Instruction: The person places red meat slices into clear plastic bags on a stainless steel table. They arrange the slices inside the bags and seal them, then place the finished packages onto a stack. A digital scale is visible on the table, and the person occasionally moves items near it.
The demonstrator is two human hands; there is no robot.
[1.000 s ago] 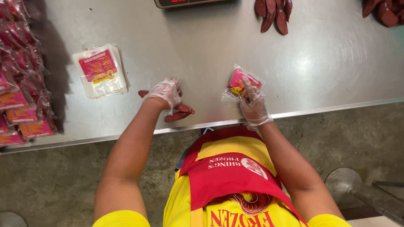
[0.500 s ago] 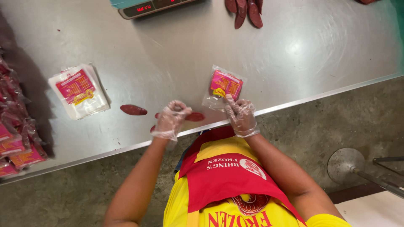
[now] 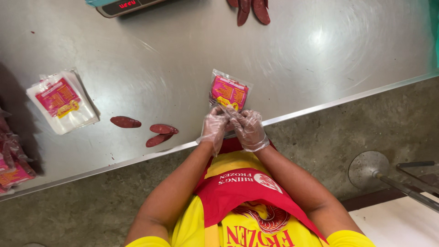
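Both my hands wear thin clear gloves and meet at the steel table's near edge. My left hand (image 3: 214, 127) and my right hand (image 3: 248, 129) together pinch the near edge of a small clear plastic pouch (image 3: 228, 92) with a pink and yellow label, which lies flat on the table (image 3: 320, 59). Three dark red sausages (image 3: 151, 130) lie loose on the table to the left of my left hand, none of them touched.
A stack of empty labelled pouches (image 3: 61, 100) sits at the left. Filled red packs (image 3: 11, 164) pile up at the far left edge. A scale (image 3: 123, 6) and more sausages (image 3: 250, 10) are at the back. A metal stool (image 3: 370, 169) stands at the lower right.
My left hand let go of the sausages and moved right to join my right hand on the pouch. The view shifted, so the sausages now appear further left.
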